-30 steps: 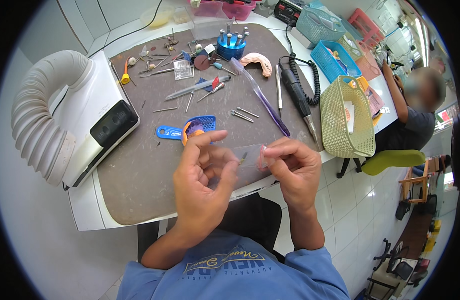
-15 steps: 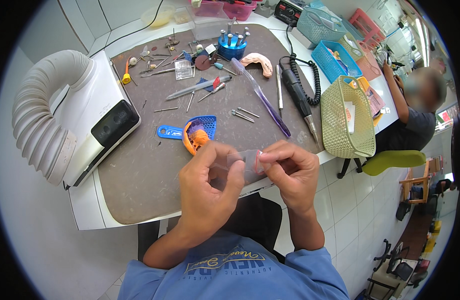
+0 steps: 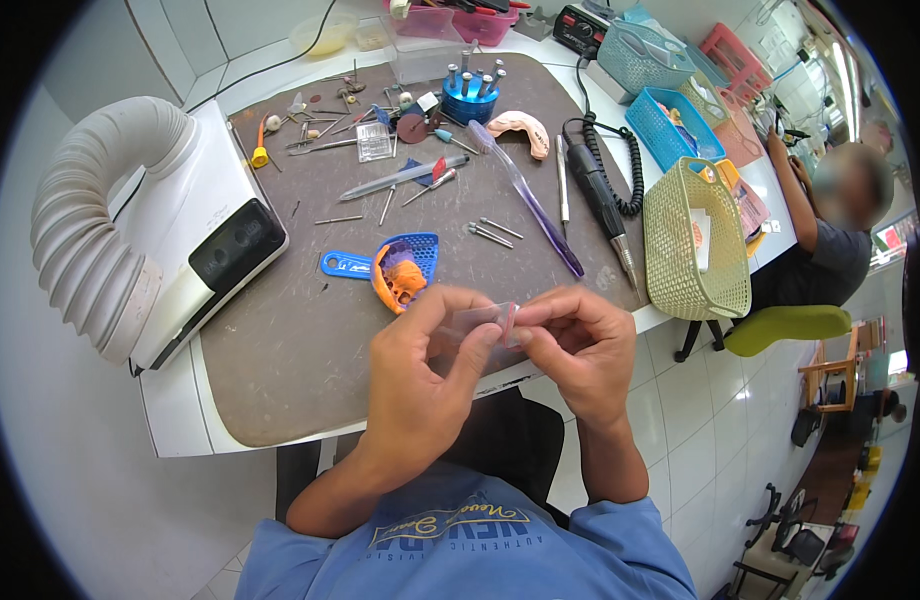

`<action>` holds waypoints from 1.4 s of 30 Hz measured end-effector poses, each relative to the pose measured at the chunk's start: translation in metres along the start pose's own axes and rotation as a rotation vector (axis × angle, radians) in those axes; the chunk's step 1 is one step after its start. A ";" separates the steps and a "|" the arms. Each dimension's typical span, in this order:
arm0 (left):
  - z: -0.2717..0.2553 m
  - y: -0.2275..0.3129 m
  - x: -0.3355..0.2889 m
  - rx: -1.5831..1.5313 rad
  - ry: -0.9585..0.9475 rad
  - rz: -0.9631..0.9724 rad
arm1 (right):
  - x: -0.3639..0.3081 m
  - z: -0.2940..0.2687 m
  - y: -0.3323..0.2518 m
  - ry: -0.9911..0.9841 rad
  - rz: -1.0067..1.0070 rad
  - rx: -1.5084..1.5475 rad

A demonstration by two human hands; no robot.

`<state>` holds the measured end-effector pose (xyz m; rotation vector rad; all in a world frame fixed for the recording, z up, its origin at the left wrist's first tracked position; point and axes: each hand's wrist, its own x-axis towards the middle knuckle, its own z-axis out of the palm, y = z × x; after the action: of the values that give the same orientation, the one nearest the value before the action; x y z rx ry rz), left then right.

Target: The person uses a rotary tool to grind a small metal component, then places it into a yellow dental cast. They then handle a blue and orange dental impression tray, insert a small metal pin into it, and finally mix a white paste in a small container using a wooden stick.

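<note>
Above the front edge of the bench, both my hands hold a small clear zip bag [image 3: 468, 320] with a red strip along its mouth. My left hand [image 3: 420, 365] pinches the bag between thumb and fingers. At the red strip, the thumb and fingers of my right hand [image 3: 580, 345] are closed on the bag's edge. Whatever is inside the bag cannot be made out. Just beyond my left hand lies a blue dental impression tray [image 3: 348, 264], with orange and purple impression material [image 3: 400, 277] on it.
A white dust extractor with a ribbed hose [image 3: 75, 220] stands left. Burs, a pen and a purple toothbrush [image 3: 530, 205] lie across the brown mat [image 3: 280, 380]. A blue bur holder [image 3: 470, 105], dental model [image 3: 520, 130], handpiece [image 3: 595, 190] and baskets [image 3: 695, 240] are farther off. A co-worker [image 3: 840, 215] sits right.
My fingers have shifted on the bag. My left thumb now reaches nearer the red strip, and less of the bag shows between my hands.
</note>
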<state>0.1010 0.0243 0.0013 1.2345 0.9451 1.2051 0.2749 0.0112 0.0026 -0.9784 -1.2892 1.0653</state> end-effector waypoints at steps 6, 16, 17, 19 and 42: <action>-0.005 0.005 -0.001 -0.156 -0.003 0.028 | 0.001 0.009 -0.007 -0.012 -0.002 -0.129; -0.008 -0.001 0.001 -0.131 -0.023 0.074 | 0.004 0.004 0.002 -0.059 -0.045 0.001; -0.007 0.002 0.001 -0.162 0.001 0.041 | 0.003 0.003 0.001 -0.057 -0.047 -0.012; -0.002 0.012 0.001 -0.222 0.051 -0.025 | 0.003 0.001 -0.001 -0.055 -0.049 -0.038; -0.026 0.033 0.031 0.692 0.229 0.422 | 0.018 -0.006 -0.002 0.119 -0.062 -0.339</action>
<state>0.0758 0.0572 0.0330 1.9431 1.3866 1.4187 0.2806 0.0277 0.0090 -1.2271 -1.4181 0.7414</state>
